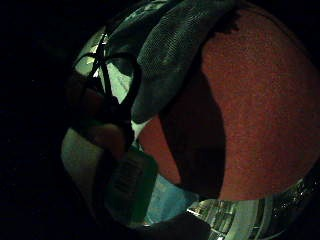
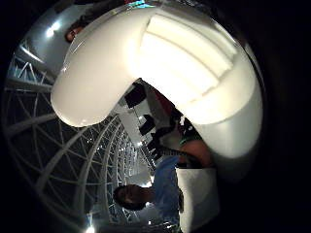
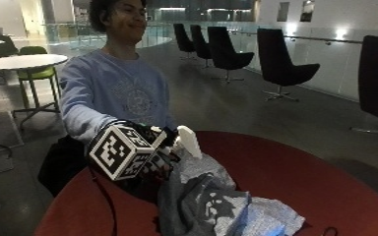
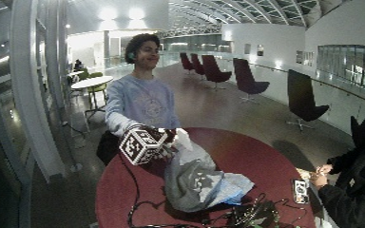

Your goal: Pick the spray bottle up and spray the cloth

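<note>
My gloved right hand (image 3: 165,139) grips a spray bottle. Its white spray head (image 3: 186,140) sticks out of the hand, just above the top of the cloth. The grey cloth (image 3: 205,196) lies heaped on the red round table (image 3: 294,172), with its upper end raised to the nozzle. In the thumb side palm view the white spray head (image 2: 160,73) fills much of the picture. The little finger side palm view shows the bottle's green body with its label (image 1: 129,184), the grey cloth (image 1: 165,50) and the red table (image 1: 260,100) beyond. The bare hand is hidden.
A phone (image 4: 299,191) and a tangle of cables (image 4: 249,216) lie near the table's front edge. Black chairs (image 3: 277,64) stand along the far wall. A white round table (image 3: 22,61) stands behind the person.
</note>
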`<state>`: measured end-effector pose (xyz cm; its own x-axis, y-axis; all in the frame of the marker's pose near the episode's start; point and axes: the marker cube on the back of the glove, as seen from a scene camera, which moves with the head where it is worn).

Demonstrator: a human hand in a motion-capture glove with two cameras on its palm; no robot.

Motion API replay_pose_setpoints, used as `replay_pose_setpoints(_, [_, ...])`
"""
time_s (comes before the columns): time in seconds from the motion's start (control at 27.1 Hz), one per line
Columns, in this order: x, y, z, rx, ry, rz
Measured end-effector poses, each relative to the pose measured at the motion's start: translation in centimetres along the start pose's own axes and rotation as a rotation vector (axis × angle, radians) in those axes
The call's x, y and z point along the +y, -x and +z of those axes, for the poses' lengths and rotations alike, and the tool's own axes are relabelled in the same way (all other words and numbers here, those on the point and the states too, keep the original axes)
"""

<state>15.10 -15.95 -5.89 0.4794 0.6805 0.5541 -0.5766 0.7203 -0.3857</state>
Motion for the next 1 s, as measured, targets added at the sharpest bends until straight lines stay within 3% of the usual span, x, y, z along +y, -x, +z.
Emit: replay_pose_setpoints(1.0, [-0.24,0.17,0.72,0.005,0.005,0.015])
